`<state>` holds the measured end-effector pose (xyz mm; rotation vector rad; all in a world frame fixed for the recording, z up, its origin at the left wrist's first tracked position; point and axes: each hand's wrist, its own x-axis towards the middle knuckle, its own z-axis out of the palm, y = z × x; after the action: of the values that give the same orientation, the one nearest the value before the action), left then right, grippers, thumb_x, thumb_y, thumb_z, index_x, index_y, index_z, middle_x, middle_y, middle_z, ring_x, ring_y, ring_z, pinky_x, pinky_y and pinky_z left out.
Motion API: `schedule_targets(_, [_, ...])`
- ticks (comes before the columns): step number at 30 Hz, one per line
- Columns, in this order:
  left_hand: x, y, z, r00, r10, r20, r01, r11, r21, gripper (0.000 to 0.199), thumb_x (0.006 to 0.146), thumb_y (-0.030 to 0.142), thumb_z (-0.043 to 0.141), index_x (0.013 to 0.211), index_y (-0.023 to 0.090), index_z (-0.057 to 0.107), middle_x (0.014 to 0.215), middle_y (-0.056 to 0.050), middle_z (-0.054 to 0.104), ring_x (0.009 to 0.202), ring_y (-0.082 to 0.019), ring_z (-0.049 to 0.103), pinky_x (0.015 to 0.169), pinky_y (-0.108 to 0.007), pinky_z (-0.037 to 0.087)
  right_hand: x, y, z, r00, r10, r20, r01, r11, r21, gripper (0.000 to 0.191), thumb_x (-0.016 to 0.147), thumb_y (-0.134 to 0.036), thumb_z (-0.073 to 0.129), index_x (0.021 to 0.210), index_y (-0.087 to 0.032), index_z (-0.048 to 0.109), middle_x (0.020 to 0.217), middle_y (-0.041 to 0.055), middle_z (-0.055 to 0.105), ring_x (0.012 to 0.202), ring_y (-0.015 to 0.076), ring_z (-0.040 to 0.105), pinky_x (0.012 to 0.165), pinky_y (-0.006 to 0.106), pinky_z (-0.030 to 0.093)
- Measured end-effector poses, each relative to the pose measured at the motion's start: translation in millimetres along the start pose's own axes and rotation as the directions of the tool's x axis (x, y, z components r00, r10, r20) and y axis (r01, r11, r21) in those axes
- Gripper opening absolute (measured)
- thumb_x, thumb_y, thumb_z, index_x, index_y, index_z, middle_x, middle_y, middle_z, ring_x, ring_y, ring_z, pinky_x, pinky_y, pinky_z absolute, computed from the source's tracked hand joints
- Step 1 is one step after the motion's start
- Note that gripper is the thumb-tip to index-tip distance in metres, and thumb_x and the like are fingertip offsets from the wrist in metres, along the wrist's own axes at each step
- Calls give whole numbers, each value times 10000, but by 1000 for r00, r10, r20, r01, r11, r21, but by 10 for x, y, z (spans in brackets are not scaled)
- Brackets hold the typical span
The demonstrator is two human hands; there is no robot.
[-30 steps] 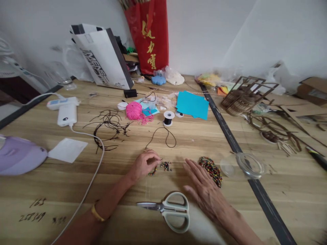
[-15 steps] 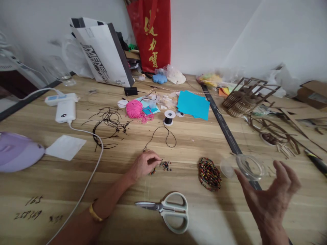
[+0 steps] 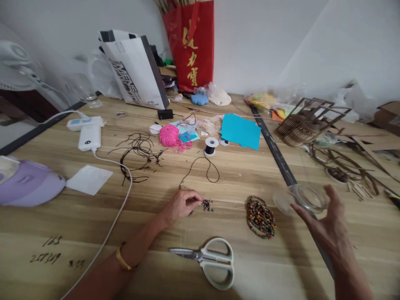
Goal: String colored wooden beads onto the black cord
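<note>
My left hand [image 3: 184, 204] is pinched at the end of a dark cord [image 3: 191, 168], right beside a small pile of loose beads [image 3: 207, 204]. The cord runs back to a black spool [image 3: 211, 146]. My right hand [image 3: 328, 216] is spread, its thumb and fingers around the near side of a clear round container [image 3: 310, 198]; whether they touch it is unclear. A coil of multicoloured beads [image 3: 261, 217] lies between my hands. Scissors [image 3: 208, 260] with pale handles lie in front.
Pink yarn [image 3: 169, 135], blue paper [image 3: 240, 131] and black cord pieces [image 3: 137, 152] lie farther back. A white cable [image 3: 120, 204] crosses the left side. Bags [image 3: 133, 71] stand by the wall; a woven basket [image 3: 300, 125] is at the right.
My right hand has moved left, closer around the clear container. My left hand has shifted slightly towards the loose beads. The view has turned a little left.
</note>
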<state>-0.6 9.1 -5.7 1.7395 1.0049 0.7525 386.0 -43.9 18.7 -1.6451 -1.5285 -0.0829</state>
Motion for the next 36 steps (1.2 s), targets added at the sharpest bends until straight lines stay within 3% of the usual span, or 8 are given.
schedule_targets(4, [3,-63,29,1000,-4,19,5,997,-81,127,778,219,587,798,122,666,946,-129,727,904,-204,683,821,-296,530,42,-486,34,987,-158,-1,158,985,-71,681,830,-433,595,1404,-197,316,1372,154,395,1287,366,359,1036,591,307])
schedule_targets(6, [6,-71,34,1000,-8,20,10,995,-102,135,775,225,589,802,119,668,943,-132,726,899,-207,683,817,-297,530,-16,-779,189,957,-228,180,226,974,30,574,888,-369,520,1398,-199,319,1326,135,463,1247,316,432,1028,546,359])
schedule_targets(9, [7,-31,18,1000,-15,16,17,996,-87,138,782,219,583,806,115,672,918,-123,725,864,-194,679,795,-279,523,-174,-1127,548,788,-391,476,355,920,167,565,940,-318,424,1449,-196,209,1410,131,396,1311,274,367,1063,498,356])
schedule_targets(12, [7,30,-16,1000,-6,-29,7,999,32,120,785,196,582,784,123,677,847,-89,719,800,-169,659,766,-258,498,-341,-1287,919,589,-492,642,429,863,268,636,946,-309,415,1480,-176,94,1504,128,238,1390,257,218,1106,471,311])
schedule_targets(15, [8,47,-41,995,4,-95,7,993,121,107,781,174,576,749,126,666,776,-62,693,735,-151,628,718,-242,475,-454,-1316,1199,497,-549,672,465,823,328,667,951,-298,405,1484,-161,26,1529,143,145,1411,259,141,1112,481,288])
schedule_targets(20, [20,3,-48,986,-6,-166,26,992,120,101,771,172,572,731,130,655,719,-38,664,676,-135,599,661,-223,461,-490,-1364,1418,535,-572,622,420,819,392,667,933,-328,455,1472,-147,106,1491,173,231,1384,280,209,1076,490,339])
schedule_targets(26, [23,7,-46,983,-35,-178,55,993,103,100,763,172,568,739,136,659,722,-33,675,678,-136,603,668,-223,469,-418,-1497,1418,618,-507,600,433,857,279,412,869,-462,537,1148,-159,521,1108,156,522,1028,290,478,835,457,466])
schedule_targets(36, [21,61,-52,983,-88,-161,93,995,26,124,764,213,573,743,122,655,689,-30,660,649,-130,595,622,-208,463,-437,-1529,1530,595,-536,599,510,828,234,118,904,-286,517,911,-175,556,879,79,549,844,230,472,742,353,420])
